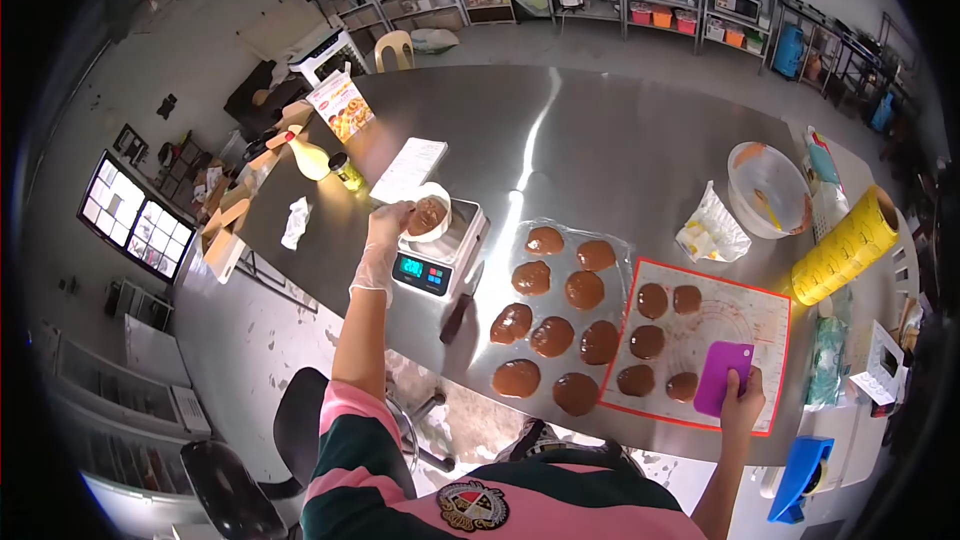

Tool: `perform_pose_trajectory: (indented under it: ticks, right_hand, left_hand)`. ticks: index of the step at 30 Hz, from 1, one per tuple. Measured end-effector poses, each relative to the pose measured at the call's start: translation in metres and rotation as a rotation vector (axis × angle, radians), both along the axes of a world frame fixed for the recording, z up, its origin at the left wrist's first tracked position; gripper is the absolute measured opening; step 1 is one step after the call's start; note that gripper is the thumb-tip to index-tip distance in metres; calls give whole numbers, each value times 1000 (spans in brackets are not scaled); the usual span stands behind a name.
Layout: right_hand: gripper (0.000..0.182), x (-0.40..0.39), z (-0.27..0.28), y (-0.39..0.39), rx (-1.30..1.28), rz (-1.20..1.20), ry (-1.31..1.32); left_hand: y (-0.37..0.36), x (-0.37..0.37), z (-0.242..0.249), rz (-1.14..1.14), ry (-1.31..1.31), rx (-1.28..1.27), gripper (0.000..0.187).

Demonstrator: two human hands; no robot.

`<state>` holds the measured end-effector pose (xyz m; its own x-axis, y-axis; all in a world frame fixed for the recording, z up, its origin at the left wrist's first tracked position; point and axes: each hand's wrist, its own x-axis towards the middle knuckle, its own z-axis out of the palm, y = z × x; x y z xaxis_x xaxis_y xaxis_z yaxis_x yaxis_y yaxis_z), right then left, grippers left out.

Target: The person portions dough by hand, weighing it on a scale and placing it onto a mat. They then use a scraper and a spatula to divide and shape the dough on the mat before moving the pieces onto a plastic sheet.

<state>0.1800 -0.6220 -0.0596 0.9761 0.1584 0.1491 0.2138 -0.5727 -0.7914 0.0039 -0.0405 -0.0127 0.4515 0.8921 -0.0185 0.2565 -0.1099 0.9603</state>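
Note:
My left hand (388, 225), in a clear plastic glove, pinches the rim of a small white bowl (443, 224) with brown chocolate mixture inside. The bowl overlaps the pan of a digital kitchen scale (467, 240), whose display is lit. In my right hand (742, 402) is a flat purple dough scraper (722, 376), over the lower right of a red-edged baking mat (760, 325). Several round chocolate puddles (647, 342) lie on that mat. More chocolate rounds (552, 336) rest on a clear plastic sheet (560, 245) between the scale and the mat.
A dark-handled tool (457, 320) lies by the scale. Behind stand papers (408, 170), a jar (346, 172), a yellow bottle (308, 156) and a box (342, 108). At right are a smeared bowl (745, 175), a crumpled wrapper (713, 230) and a yellow roll (845, 246).

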Motion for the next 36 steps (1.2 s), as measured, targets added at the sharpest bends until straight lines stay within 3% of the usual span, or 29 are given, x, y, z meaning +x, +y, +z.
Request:
perform_pose_trajectory:
  ticks: [2, 3, 12, 14, 15, 17, 18, 20, 22, 23, 27, 30, 36]
  right_hand:
    - [13, -22, 2, 27, 98, -6, -29]
    - [13, -33, 6, 38, 85, -21, -26]
    - [15, -93, 36, 56, -87, -183, -63]
    - [16, -97, 37, 48, -171, -209, -143]
    - [17, -100, 40, 46, -147, -235, -121]
    - [17, -103, 32, 38, -98, -272, -124]
    - [17, -103, 30, 35, -32, -284, -131]
    - [17, -107, 33, 32, -64, -318, -137]
    - [17, -109, 35, 30, -82, -341, -154]
    - [17, -110, 36, 28, -94, -349, -157]
    - [18, -107, 28, 14, -89, -406, -100]
    - [18, -100, 17, 2, -104, -414, -87]
    - [17, -82, 16, -4, -93, -400, -16]
  left_hand:
    - [28, 0, -7, -48, -63, -190, 44]
    - [40, -1, -11, -125, 36, -199, 56]
    - [76, 9, -36, -358, -11, -148, 78]
    - [74, 7, -42, -478, 129, -113, 80]
    - [82, 7, -54, -501, 132, -128, 80]
    - [105, 14, -89, -616, 349, 143, 78]
    - [89, 17, -77, -519, 352, 182, 69]
    - [63, 17, -37, -553, 409, 332, 59]
    - [74, 22, -49, -419, 264, 523, 56]
    - [59, 22, -34, -302, 30, 200, 52]
    - [19, 26, -16, -382, -128, 262, 38]
    - [-38, 34, -16, -605, -16, 387, 33]
    - [-156, 54, -46, -859, 95, 295, 35]
